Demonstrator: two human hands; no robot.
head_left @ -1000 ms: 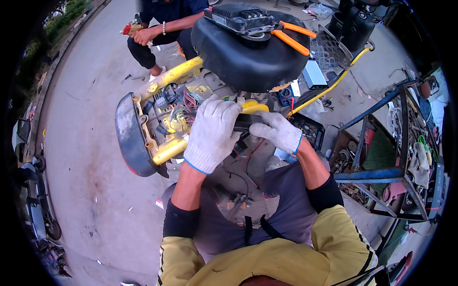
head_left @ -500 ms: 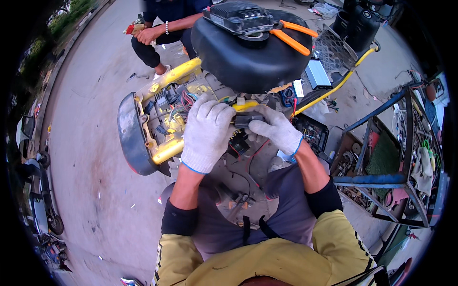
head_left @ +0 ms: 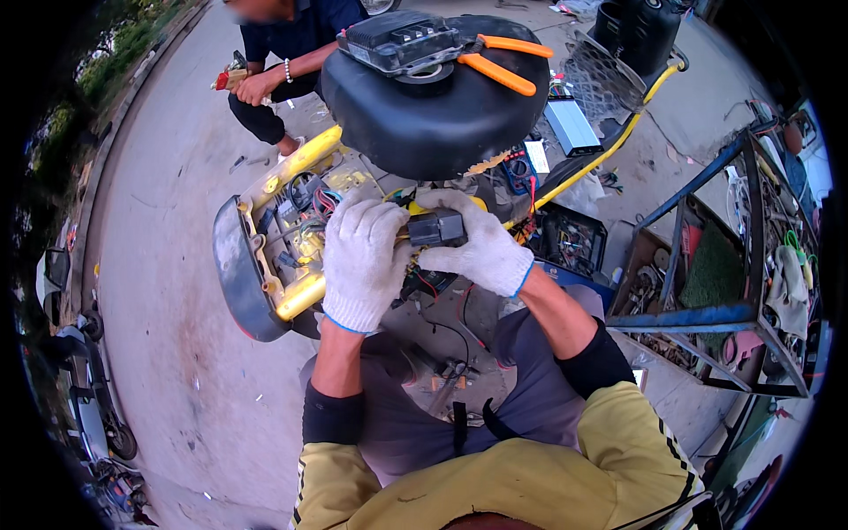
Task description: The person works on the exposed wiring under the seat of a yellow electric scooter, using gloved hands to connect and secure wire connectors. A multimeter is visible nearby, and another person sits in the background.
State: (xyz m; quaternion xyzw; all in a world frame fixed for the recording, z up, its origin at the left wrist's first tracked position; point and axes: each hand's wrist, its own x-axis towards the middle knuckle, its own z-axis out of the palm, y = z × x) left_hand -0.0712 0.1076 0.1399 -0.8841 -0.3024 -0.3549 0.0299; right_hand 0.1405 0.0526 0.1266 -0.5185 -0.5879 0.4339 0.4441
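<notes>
In front of me, a black rectangular connector block (head_left: 436,230) is gripped between the thumb and fingers of my right hand (head_left: 486,252). My left hand (head_left: 365,261) is closed at the block's left end, where thin leads seem to enter. Its fingertips are partly hidden, so I cannot make out exactly what they pinch. Both hands wear white knit gloves. They are over the open yellow frame (head_left: 305,299) of a vehicle, beside bundled coloured wires (head_left: 325,203). The black seat (head_left: 442,124) rises just beyond my hands.
Orange-handled pliers (head_left: 505,74) and a black finned box (head_left: 397,44) lie on the seat. Right of it are a silver box (head_left: 572,125) and a multimeter (head_left: 519,172). A blue metal rack (head_left: 680,320) holds parts. Another person (head_left: 296,66) crouches at far left, holding a red-and-tan object.
My view has shifted, so the seat and frame appear further left. Both hands still hold the connector block, which is now turned more toward me and shows more of its face.
</notes>
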